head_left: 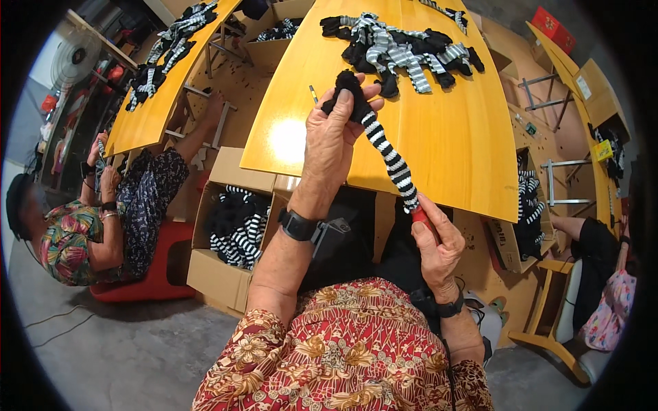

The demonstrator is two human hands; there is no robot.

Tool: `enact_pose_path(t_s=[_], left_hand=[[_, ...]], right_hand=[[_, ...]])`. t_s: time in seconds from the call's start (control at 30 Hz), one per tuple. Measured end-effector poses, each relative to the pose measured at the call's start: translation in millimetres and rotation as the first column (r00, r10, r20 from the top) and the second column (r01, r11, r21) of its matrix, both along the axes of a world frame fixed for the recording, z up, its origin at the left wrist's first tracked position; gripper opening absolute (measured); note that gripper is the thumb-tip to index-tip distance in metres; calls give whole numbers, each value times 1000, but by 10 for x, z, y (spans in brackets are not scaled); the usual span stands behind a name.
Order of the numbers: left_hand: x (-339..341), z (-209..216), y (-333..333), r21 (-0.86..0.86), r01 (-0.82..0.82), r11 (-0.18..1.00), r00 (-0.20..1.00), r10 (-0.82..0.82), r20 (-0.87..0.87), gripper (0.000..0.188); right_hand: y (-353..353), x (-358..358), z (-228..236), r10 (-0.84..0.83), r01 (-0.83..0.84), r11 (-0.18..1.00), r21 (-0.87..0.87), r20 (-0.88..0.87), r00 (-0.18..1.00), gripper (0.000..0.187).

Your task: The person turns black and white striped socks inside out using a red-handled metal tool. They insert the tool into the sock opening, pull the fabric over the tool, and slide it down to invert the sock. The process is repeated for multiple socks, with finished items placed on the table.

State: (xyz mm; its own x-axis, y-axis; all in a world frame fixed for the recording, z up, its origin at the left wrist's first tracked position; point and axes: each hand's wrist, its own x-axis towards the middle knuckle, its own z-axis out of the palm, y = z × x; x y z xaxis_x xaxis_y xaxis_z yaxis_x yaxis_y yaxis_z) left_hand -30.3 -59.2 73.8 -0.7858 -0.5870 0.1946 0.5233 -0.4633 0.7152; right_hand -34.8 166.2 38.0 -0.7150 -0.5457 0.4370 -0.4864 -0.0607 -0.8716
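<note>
A long, narrow knitted piece point(387, 154), black-and-white striped with a bunched black end, stretches between my hands over the table's near edge. My left hand point(336, 123) grips the black end, thumb on top and fingers behind it. Lower and to the right, my right hand point(439, 240) closes round a red-handled tool point(421, 218) whose tip meets the striped end; the fingers partly hide the tool. Whether the piece is a sock or a glove I cannot tell. Beyond my left hand, a pile of similar grey, white and black knitted pieces point(404, 51) lies on the yellow table point(288, 113).
An open cardboard box point(229, 171) of striped knitwear stands at my left, another box point(510, 243) at my right. A pen-like stick point(313, 94) lies on the table. One person point(89, 226) sits at a left table, another point(610, 274) sits far right near a wooden chair point(548, 329).
</note>
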Motion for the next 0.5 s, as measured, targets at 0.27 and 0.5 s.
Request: enact_pose_path(t_s=[0.27, 0.5], left_hand=[[-139, -140, 201, -205, -97, 974, 990, 116, 84, 28], [-78, -142, 361, -118, -108, 987, 993, 113, 39, 26]], right_hand=[[-52, 133, -36, 148, 11, 968, -252, 603, 784, 38], [-123, 68, -5, -129, 129, 991, -31, -4, 992, 37]])
